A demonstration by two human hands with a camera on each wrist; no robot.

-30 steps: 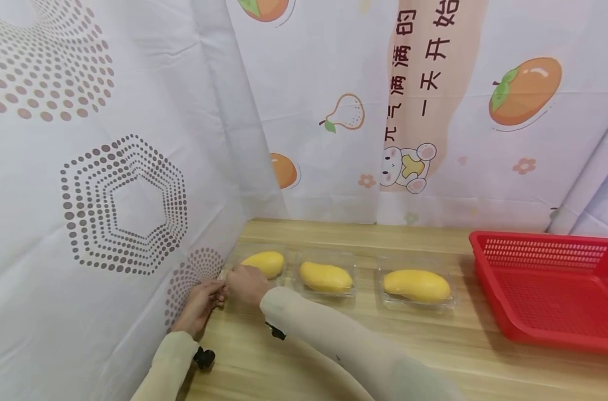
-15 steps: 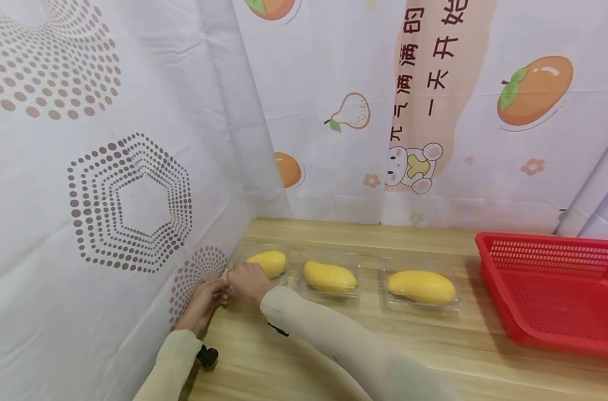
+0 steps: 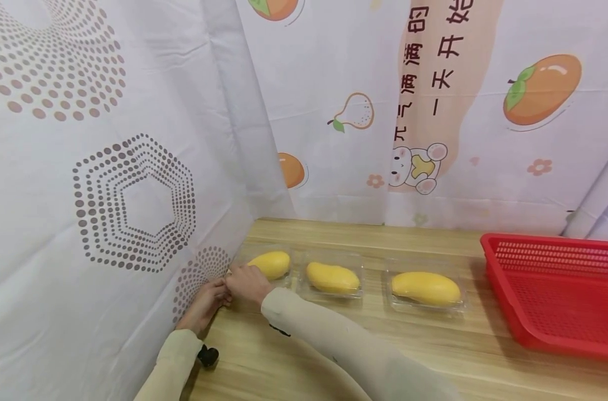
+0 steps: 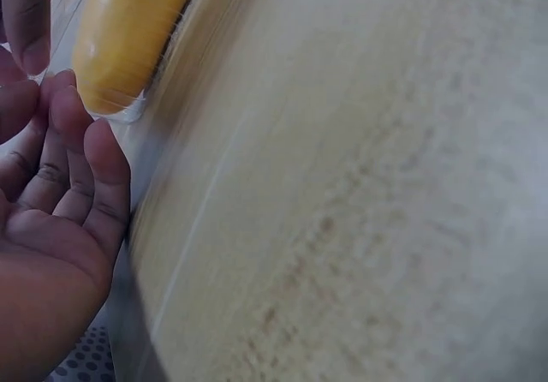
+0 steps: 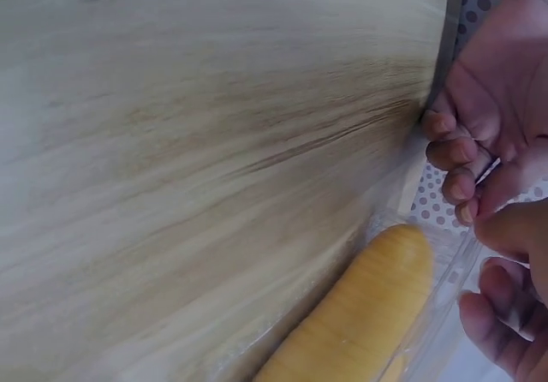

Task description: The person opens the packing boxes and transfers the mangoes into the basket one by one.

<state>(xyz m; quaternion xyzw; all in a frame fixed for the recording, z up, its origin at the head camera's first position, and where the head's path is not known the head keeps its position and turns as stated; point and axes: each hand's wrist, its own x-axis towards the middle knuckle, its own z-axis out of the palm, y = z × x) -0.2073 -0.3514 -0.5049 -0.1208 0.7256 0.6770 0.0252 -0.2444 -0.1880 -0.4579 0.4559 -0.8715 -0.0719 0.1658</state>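
Observation:
Three yellow mangoes sit in clear plastic boxes on the table in the head view. The left one, a mango [image 3: 275, 265], lies in the clamshell box [image 3: 290, 278] at which both my hands meet. My left hand [image 3: 207, 303] pinches the box's left end between thumb and fingertips, its other fingers curled, as the left wrist view shows. Beside it my right hand [image 3: 247, 283] pinches the same edge and covers part of the box. The right wrist view shows the fingertips of both hands close together at the corner, with the mango [image 5: 364, 313] just past them.
A second mango [image 3: 332, 278] and a third mango [image 3: 426, 288] rest in their own boxes to the right. A red plastic basket [image 3: 559, 289] stands at the far right. White printed curtains [image 3: 148, 312] border the wooden table [image 3: 263, 356] at left and back.
The head view has shifted slightly, so everything sits a little further right. Both hands stay at the left box's edge, with only a slight shift of the fingers.

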